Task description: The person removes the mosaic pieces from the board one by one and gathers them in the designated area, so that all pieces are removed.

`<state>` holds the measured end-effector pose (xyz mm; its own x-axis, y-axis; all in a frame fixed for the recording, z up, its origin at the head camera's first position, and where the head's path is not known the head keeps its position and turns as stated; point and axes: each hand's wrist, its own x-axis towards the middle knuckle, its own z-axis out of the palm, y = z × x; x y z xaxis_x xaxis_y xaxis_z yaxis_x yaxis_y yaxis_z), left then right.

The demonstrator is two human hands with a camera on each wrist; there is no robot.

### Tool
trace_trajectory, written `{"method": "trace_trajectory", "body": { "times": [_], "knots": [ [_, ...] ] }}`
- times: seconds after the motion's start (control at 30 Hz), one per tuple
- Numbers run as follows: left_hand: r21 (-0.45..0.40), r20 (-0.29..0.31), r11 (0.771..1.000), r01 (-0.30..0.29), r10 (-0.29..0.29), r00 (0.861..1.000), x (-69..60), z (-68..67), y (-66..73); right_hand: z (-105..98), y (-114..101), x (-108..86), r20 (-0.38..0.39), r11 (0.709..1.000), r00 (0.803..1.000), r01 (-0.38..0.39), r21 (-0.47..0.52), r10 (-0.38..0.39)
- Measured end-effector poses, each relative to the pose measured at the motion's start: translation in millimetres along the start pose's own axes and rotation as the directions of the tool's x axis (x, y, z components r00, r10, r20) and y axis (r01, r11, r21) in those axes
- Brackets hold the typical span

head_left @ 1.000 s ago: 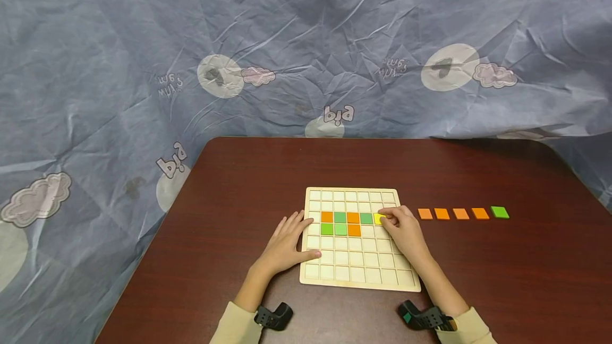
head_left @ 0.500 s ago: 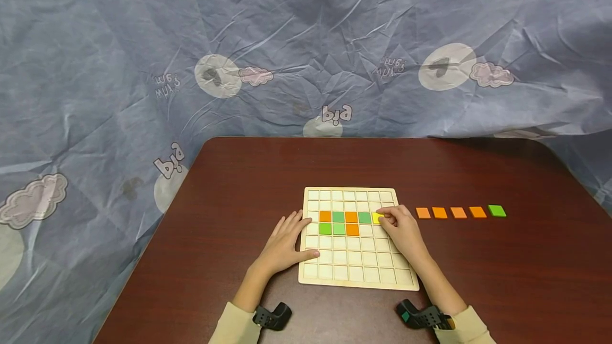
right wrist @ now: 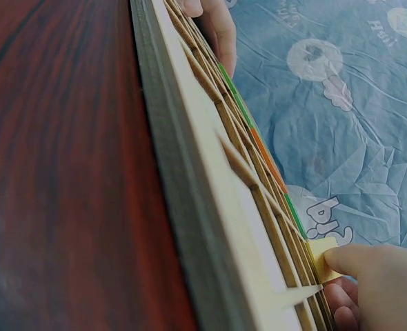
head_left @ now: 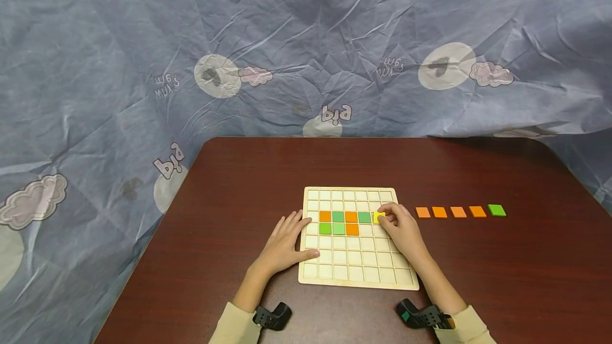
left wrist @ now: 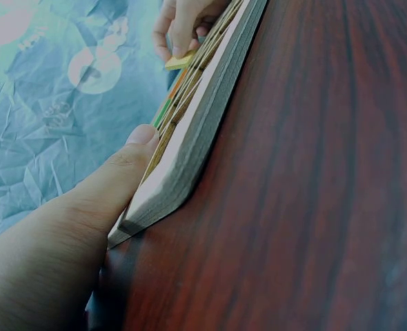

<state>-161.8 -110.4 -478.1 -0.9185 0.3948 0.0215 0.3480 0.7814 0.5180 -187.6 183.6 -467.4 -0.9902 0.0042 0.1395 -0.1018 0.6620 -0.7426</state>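
Observation:
A pale wooden grid board (head_left: 340,257) lies on the table, holding several orange and green square tiles in two rows. At the right end of the upper row, a yellow tile (head_left: 376,216) is pinched between the thumb and fingers of my right hand (head_left: 406,232). From the right wrist, that yellow tile (right wrist: 321,252) stands tilted up from the board's surface, its lower part near the grid. My left hand (head_left: 285,246) rests on the board's left edge with fingers spread and thumb on the near-left cells. The left wrist view shows the left thumb (left wrist: 140,136) pressing the rim.
Right of the board, a row of loose tiles lies on the dark red table (head_left: 268,169): several orange ones (head_left: 458,212) and a green one (head_left: 496,210) at the far end. A blue printed cloth (head_left: 287,41) hangs behind the table's back edge.
The yellow tile, lower in its cell before, now looks slightly lifted and shifted a little right in my right fingers. My left hand stays put.

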Motion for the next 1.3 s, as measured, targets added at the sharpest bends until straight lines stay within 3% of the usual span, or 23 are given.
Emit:
{"method": "trace_trajectory", "body": {
  "times": [0.4, 0.73, 0.93, 1.3],
  "knots": [
    [-0.007, -0.013, 1.0, -0.013, 0.013, 1.0, -0.3, 0.3, 0.1, -2.9, 0.4, -2.2, 0.045, 0.999, 0.998, -0.034, 0.0, 0.034],
    [-0.007, -0.011, 1.0, -0.01, 0.009, 1.0, -0.3, 0.0, -1.2, -8.0, -4.7, -3.1, 0.019, 0.997, 0.999, -0.037, 0.067, 0.036],
    [-0.01, -0.015, 1.0, -0.022, 0.022, 1.0, -1.2, 0.2, -0.9, -20.5, -2.2, -4.5, 0.033, 0.995, 0.997, -0.071, 0.064, 0.069],
    [-0.008, -0.014, 1.0, -0.026, 0.026, 1.0, 0.3, -0.5, 0.5, -56.1, 23.2, -10.6, -0.006, 0.995, 0.997, -0.078, -0.056, 0.078]
  ]
}}
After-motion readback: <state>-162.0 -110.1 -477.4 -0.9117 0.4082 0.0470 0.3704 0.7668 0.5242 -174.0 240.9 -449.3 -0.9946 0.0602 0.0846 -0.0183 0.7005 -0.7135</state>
